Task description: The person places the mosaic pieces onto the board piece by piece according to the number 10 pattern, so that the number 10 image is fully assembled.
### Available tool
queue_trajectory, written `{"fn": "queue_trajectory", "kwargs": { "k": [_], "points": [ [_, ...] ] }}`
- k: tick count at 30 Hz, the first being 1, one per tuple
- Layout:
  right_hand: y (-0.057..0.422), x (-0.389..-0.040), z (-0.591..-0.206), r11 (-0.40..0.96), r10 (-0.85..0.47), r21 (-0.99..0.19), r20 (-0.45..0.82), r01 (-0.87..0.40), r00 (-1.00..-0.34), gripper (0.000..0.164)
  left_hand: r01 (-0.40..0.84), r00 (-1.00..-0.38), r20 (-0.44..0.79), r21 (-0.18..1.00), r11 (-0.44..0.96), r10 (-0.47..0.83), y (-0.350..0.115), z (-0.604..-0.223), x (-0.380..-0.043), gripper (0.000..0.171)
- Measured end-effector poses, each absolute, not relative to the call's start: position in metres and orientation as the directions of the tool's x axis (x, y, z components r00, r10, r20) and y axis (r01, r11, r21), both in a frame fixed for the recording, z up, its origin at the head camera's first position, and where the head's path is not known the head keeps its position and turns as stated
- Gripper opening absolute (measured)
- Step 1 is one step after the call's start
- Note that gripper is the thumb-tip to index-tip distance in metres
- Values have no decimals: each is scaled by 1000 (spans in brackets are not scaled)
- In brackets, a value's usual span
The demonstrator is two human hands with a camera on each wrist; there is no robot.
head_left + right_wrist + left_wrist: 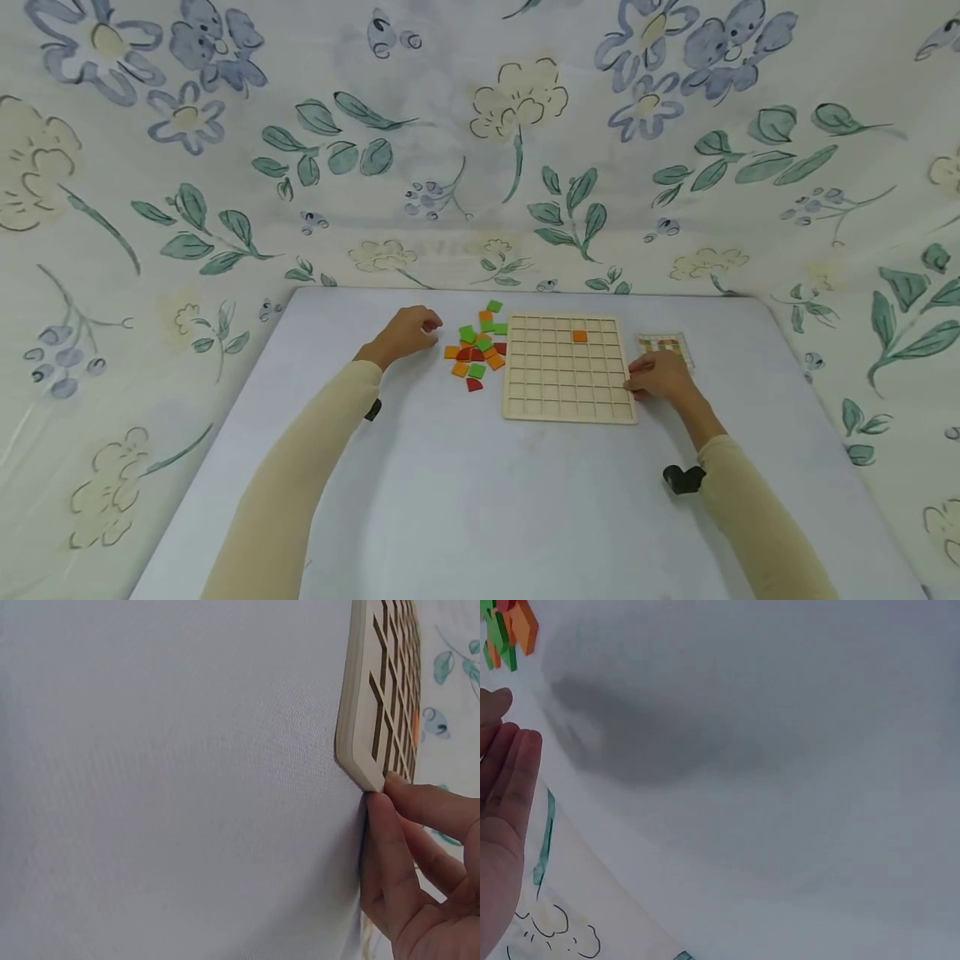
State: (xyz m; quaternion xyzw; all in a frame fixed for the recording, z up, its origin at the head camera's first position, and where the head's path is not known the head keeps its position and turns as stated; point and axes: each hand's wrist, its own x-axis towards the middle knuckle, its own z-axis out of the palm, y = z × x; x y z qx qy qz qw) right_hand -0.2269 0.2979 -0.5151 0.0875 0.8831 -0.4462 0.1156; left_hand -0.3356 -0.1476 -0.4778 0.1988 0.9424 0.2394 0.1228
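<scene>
Pale wooden, one grid board (562,393) lies flat on the white desk (480,500) in the head view, and one orange tile (580,337) sits in one of its upper compartments, right of the middle. Beside the left rim of the board is one loose heap of tiles (476,371), green, orange and red; at least four are red and at least five are green, but they overlap, so the exact number I cannot give. Two hands are seen. The left hand (408,332) is near the heap, touching no tile, its fingers loosely bent with a narrow gap to the thumb. The right hand (660,375) touches the right rim of the board and partly hides one small patterned card (667,342). Two black objects (684,480) show, one at each wrist, the left one mostly covered by the sleeve. In the left wrist view, the left hand is cut off by the border, nothing seen in it, and only a corner of the heap is visible. In the right wrist view, the board is cut off above; fingertips meet its rim near one corner, but whether they pinch it I cannot tell.
</scene>
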Motion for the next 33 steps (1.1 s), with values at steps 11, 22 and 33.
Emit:
{"fn": "queue_trajectory", "kwargs": {
  "k": [11,22,33],
  "points": [
    [296,-225,-513,539,65,-788,-314,298,-947,38,375,-844,-96,597,710,527,-134,-494,-328,32],
    [297,-226,-517,550,78,-778,-314,303,-946,36,324,-880,-128,540,776,457,-104,-502,-331,31],
    [300,-227,-515,551,56,-786,-301,281,-952,37,450,-812,-85,539,712,578,-108,-494,-325,23]
  ]
}}
